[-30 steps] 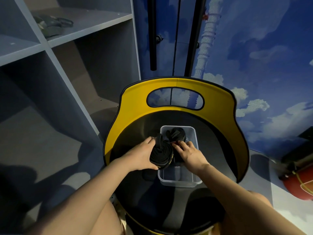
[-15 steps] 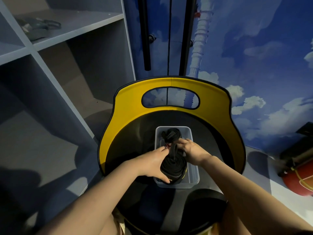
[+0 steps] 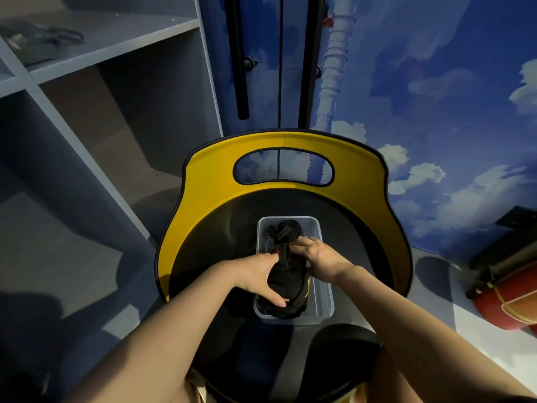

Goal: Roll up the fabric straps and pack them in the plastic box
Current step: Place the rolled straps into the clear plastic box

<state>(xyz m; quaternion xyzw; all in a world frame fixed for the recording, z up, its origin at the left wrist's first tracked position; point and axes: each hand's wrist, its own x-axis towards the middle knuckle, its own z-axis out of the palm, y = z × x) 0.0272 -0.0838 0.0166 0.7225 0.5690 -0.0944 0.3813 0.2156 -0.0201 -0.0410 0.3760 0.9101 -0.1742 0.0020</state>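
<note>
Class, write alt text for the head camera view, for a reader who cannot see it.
Two bare hands, left hand and right hand, press a rolled black strap into a clear plastic box on a black-and-yellow seat; another rolled strap lies at the box's far end.

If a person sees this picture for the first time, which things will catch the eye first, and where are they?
The yellow chair back curves across the middle. On its black seat stands a clear plastic box, where the left hand and right hand press a black rolled strap into the near end; another strap lies at the far end.
</note>
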